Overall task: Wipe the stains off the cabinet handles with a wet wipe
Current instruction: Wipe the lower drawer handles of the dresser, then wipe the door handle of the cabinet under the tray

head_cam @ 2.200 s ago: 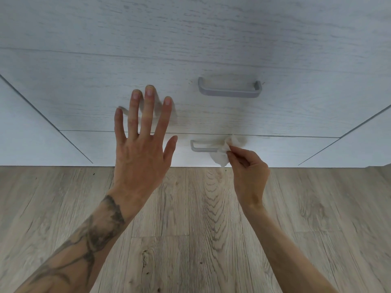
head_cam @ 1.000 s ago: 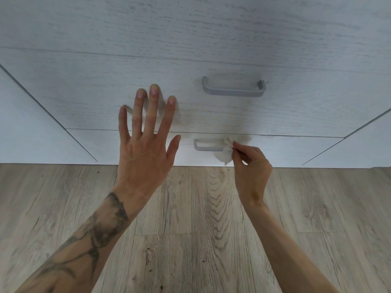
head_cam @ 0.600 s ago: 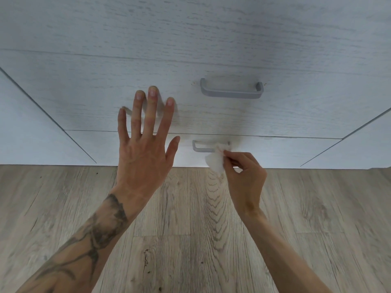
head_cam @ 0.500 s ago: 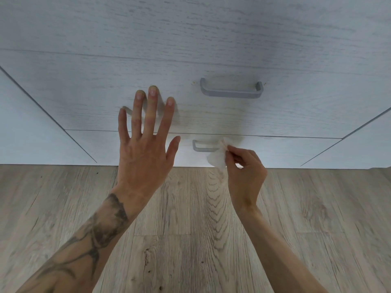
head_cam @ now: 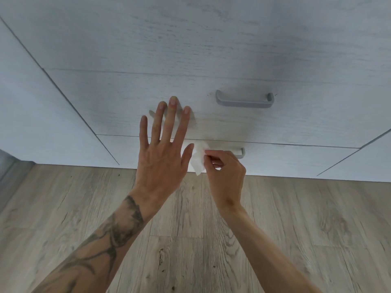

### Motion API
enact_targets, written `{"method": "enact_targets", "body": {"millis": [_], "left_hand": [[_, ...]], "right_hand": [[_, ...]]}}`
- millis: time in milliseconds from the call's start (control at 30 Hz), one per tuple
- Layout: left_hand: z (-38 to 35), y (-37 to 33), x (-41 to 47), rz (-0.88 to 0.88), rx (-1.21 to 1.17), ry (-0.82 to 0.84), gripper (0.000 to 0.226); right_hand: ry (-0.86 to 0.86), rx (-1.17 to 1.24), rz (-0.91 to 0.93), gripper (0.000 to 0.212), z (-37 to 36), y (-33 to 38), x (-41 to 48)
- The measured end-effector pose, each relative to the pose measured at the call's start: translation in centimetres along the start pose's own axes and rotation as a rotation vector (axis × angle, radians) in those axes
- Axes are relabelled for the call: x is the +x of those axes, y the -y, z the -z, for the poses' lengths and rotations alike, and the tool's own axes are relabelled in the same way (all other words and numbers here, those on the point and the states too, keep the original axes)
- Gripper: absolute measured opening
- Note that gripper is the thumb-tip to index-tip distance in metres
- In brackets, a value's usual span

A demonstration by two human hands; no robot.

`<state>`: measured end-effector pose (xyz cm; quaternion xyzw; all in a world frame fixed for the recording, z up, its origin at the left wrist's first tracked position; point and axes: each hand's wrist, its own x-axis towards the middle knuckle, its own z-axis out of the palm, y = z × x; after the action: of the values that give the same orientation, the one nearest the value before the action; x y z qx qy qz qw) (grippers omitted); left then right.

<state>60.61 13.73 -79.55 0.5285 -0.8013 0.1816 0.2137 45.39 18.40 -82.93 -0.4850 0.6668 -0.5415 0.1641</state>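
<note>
Pinching the wipe [head_cam: 197, 160] between thumb and fingertips, my right hand [head_cam: 225, 176] has it bunched up against the left end of the lower handle [head_cam: 241, 152], so only the right end of that bar shows past my knuckles. My left hand [head_cam: 161, 159] is spread flat, fingers apart and holding nothing, and looks braced on the cabinet [head_cam: 127, 98] front just beside the work. The upper handle [head_cam: 244, 101] sits above and to the right, in plain view, well clear of both hands.

The wipe is light, limp and damp, I'd say, so it will fold and slip unless I keep it doubled over. Best grip is right where I've got it, a tight pinch near the folded edge, loose corner dangling. The handle itself looks stiff and slim, fixed at both ends, so I reckon wrapping the wipe round the bar and sliding along it beats dabbing. Any stains here are too small to make out. Below it all runs the floor [head_cam: 296, 229].
</note>
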Motion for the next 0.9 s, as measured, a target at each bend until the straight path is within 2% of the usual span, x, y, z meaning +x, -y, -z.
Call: {"method": "enact_targets", "body": {"millis": [100,267,433,567,700,900], "left_hand": [[1.9,0.0,-0.2,0.032,-0.007,0.043,0.074],[7.5,2.2,-0.3,0.137,-0.01,0.074,0.069],[14.9,7.4,0.2,0.17,0.078,0.066,0.059],[20.1,12.4,0.9,0.215,0.13,0.098,0.061],[23.9,17.9,1.6,0.231,0.104,0.042,0.063],[28.6,26.4,4.6,0.125,0.08,-0.114,0.063]], "right_hand": [[0.065,0.072,-0.047,0.019,1.1,1.1,-0.1],[0.164,0.168,0.044,0.026,3.2,5.3,0.7],[0.256,0.232,0.168,0.025,3.6,13.3,2.9],[0.304,0.271,0.282,0.024,2.1,20.5,3.5],[0.267,0.246,0.377,0.016,-0.4,27.2,2.9],[0.131,0.214,0.466,0.011,-4.4,38.1,2.2]]}}
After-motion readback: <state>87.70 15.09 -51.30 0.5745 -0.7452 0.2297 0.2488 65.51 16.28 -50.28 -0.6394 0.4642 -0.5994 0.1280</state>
